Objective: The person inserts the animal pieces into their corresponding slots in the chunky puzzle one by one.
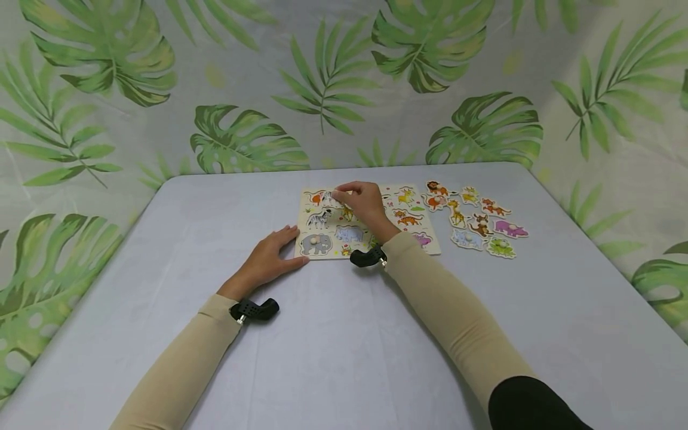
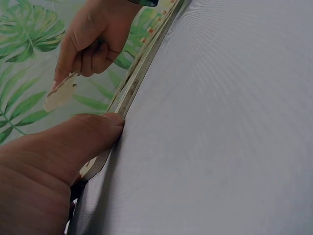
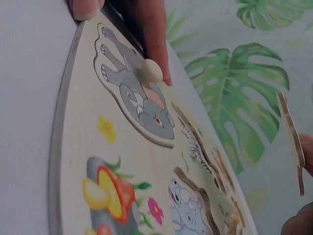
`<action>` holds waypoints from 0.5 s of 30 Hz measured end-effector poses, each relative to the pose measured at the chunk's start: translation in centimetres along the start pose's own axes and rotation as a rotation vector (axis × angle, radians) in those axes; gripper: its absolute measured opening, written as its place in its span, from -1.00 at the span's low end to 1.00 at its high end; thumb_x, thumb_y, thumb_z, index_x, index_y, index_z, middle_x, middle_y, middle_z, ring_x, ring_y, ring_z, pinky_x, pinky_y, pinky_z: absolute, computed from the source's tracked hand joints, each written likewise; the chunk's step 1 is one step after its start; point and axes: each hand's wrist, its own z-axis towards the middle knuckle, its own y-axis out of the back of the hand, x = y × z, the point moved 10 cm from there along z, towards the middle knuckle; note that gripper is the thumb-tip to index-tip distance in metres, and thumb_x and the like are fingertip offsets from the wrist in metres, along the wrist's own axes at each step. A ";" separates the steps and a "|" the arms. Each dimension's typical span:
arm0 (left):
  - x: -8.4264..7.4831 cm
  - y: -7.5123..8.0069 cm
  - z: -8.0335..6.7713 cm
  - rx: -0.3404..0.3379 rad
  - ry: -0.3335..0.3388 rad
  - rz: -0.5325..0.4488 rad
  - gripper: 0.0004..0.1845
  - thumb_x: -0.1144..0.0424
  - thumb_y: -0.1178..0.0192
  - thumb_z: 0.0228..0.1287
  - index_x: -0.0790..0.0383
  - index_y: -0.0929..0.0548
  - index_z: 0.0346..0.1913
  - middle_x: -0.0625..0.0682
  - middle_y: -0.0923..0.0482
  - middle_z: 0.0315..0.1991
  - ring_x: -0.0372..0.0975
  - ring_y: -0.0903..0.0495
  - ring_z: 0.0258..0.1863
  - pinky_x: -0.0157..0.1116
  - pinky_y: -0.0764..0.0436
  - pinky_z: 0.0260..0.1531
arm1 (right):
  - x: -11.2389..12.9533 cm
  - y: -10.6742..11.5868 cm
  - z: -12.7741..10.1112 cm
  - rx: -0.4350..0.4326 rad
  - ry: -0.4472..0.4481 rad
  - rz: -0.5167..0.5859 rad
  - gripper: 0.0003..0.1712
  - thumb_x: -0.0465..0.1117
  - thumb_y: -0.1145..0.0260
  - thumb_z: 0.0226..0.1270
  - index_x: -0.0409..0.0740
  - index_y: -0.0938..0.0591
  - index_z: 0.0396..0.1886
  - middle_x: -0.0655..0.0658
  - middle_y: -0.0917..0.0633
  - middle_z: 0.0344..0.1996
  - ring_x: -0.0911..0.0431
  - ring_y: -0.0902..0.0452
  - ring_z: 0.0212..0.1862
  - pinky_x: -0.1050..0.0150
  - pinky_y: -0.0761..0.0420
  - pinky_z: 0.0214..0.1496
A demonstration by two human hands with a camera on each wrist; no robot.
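A: Where was the loose piece in hand?

B: The thin wooden piece [image 2: 59, 96] hung above the far left part of the puzzle board [image 3: 73, 147]; the right wrist view showed it edge-on and apart from the board. Its face looked striped, though it was too small to be sure.

A: Which way did it lie from the fingers?

B: It stuck out leftward from the fingertips of the right hand [image 1: 365, 203], its long axis seemingly running side to side across the board. The zebra recess [image 1: 319, 220] was on the board's left side, nearer the person than the piece.

A: How were those fingers set?

B: Thumb and forefinger pinched the piece, with almost no gap beyond its thickness; the others were curled in.

A: And the left hand [image 1: 271, 257]?

B: It rested at the board's near left corner, thumb against the near edge, fingers extended along the left edge, close to the seated elephant piece [image 3: 129, 85]. The spare animal pieces [image 1: 481, 226] lay right of the board, well apart from it.
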 end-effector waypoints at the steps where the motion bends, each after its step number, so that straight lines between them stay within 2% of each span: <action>1: 0.0 0.0 0.0 -0.001 -0.002 0.001 -0.14 -0.11 -0.31 0.19 0.21 -0.25 0.45 0.07 -0.15 0.47 -0.04 -0.03 0.48 0.02 -0.02 0.44 | 0.1 -0.2 0.0 0.001 -0.003 -0.002 -0.69 0.05 -0.47 0.13 -0.01 -0.78 -0.20 -0.01 -0.46 -0.64 0.18 -0.21 -0.62 0.34 -0.21 -0.60; 11: -0.1 0.1 0.0 -0.006 -0.012 -0.009 -0.14 -0.10 -0.31 0.19 0.24 -0.26 0.44 0.10 -0.16 0.46 -0.01 -0.04 0.48 0.04 -0.03 0.43 | 0.1 -2.0 -0.1 0.029 -0.062 0.027 -0.71 0.05 -0.48 0.11 0.02 -0.78 -0.22 0.01 -0.44 -0.64 0.20 -0.22 -0.64 0.37 -0.20 -0.64; 15: -0.2 0.1 0.0 -0.008 -0.017 -0.001 -0.14 -0.11 -0.31 0.19 0.24 -0.26 0.44 0.10 -0.16 0.46 -0.02 -0.04 0.48 0.03 -0.03 0.44 | -0.3 -2.7 0.0 0.029 -0.066 0.024 -0.70 0.05 -0.50 0.10 0.01 -0.78 -0.23 0.02 -0.52 -0.60 0.22 -0.28 -0.67 0.40 -0.28 -0.66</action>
